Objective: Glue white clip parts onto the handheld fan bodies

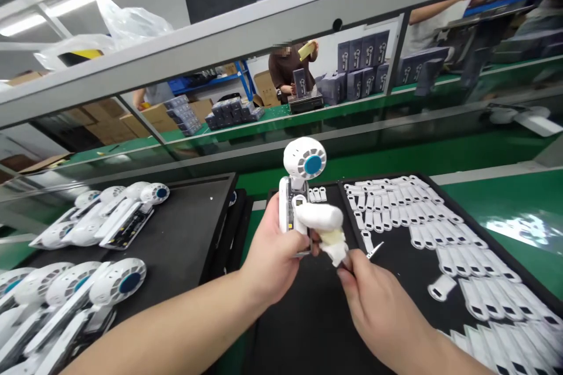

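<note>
**Holding a fan upright above the far left of the right tray**

In the head view, bounded on the left by the left tray, on the right by rows of covers; room to move over the near black floor. Reaching in from near left, gripping the fan in the left hand, thumb across its front. Reaching from near right, pinching a cream wad in the right hand, just below a white piece; cannot tell whether joined.
</note>
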`<move>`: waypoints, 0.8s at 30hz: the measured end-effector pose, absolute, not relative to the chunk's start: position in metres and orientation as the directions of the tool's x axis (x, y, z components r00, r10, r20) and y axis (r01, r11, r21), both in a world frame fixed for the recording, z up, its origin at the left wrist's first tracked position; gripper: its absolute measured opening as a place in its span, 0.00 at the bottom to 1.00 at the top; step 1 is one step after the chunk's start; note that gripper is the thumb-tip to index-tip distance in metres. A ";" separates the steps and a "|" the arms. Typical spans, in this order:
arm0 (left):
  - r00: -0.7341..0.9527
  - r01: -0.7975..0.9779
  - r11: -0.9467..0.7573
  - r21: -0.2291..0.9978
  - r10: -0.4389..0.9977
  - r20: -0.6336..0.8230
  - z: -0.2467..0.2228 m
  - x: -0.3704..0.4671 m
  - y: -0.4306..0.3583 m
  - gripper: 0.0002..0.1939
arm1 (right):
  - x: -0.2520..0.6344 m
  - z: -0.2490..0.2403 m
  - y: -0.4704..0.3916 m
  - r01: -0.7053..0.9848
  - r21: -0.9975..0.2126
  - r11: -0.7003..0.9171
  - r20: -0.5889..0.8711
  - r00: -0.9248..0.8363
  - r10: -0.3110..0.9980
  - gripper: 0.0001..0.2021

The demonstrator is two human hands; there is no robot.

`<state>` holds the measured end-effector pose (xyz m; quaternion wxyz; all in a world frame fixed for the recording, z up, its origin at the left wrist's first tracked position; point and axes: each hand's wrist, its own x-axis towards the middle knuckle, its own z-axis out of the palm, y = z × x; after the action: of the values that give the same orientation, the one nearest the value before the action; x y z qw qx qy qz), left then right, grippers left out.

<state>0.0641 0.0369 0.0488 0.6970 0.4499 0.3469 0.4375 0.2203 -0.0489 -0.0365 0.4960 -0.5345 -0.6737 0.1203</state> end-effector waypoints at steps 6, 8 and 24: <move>0.350 -0.420 0.227 0.879 0.934 -0.074 0.040 0.061 0.042 0.22 | 0.218 -0.040 -0.057 0.622 -0.668 0.408 0.559 0.057 0.827 0.10; 0.320 -0.465 0.219 0.858 0.945 -0.067 0.038 0.060 0.042 0.22 | 0.216 -0.047 -0.061 0.637 -0.654 0.407 0.513 -0.023 0.858 0.10; 0.112 -0.046 0.471 0.881 0.879 -0.464 0.034 0.069 0.110 0.06 | 0.250 -0.087 -0.060 0.894 -0.419 0.159 0.085 -0.136 0.987 0.05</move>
<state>0.0693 0.1098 0.0344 0.6475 0.3700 0.5625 0.3570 0.2496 -0.0596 -0.0873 0.1724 -0.6342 -0.7415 0.1348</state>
